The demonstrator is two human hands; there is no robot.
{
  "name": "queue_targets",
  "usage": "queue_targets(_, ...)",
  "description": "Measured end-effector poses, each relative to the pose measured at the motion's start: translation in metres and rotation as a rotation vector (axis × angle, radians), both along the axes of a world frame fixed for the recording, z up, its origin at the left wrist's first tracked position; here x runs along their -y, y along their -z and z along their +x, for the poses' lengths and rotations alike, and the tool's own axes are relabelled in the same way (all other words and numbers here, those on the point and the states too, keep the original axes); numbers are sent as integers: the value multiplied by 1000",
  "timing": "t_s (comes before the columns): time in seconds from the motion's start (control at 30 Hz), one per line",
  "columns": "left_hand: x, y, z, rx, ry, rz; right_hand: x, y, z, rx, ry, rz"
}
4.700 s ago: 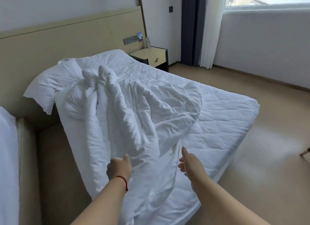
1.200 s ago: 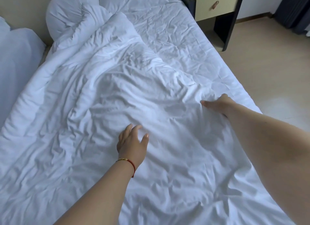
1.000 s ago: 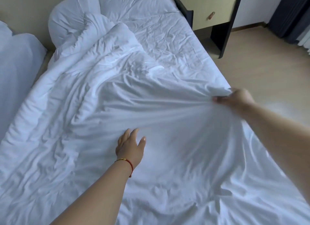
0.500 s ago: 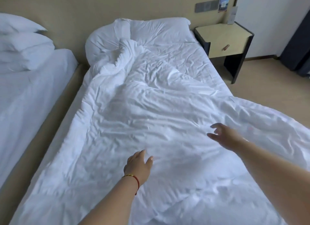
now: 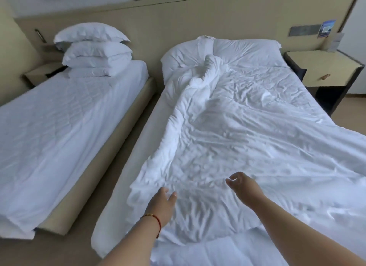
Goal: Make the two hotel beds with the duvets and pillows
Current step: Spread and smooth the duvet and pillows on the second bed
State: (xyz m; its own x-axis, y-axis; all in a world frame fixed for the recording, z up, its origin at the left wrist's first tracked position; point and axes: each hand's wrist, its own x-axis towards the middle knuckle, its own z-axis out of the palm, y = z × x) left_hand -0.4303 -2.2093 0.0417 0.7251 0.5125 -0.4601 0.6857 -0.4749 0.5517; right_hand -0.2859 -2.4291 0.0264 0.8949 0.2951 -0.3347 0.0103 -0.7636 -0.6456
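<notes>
Covering right bed (image 5: 111,226): rumpled duvet (image 5: 237,138)

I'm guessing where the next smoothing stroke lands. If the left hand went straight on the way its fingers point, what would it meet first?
Probably the crumpled duvet: the left hand points up the right-hand bed, just above its near edge, though height above the fabric is unclear.

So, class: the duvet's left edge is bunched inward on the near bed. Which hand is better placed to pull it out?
Left hand: it hovers open right beside the duvet's rumpled left edge; the right hand sits farther in.
</notes>
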Motion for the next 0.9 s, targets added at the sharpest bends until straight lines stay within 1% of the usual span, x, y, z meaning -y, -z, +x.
queue_targets(0.1,-65,-7,-68,3,-34,3,-71,-12,-58,-9,-21,67)
queue_targets(0.2,-131,-14,-123,25,-93,58,-136,-21,-111,-66,-18,168)
queue_targets(0.3,-185,-27,-158,33,-131,79,-188,-19,-148,-109,23,233)
queue_targets(0.4,-223,-39,-173,70,-148,31,-232,-18,-168,-143,72,284)
queue_targets(0.5,-256,-46,-170,149,-146,-34,-274,-24,-172,-158,116,336)
queue_targets(0.6,-289,-52,-154,195,-116,-65,-313,-29,-158,-133,189,403)
queue_targets(0.73,-349,-58,-121,184,-4,-57,-373,-33,-128,-74,325,474)
queue_targets(0.83,-411,-67,-91,154,78,-22,-430,-30,-103,-76,412,514)
queue_targets(0.9,-457,-72,-71,144,89,-15,-469,-30,-88,-78,450,519)
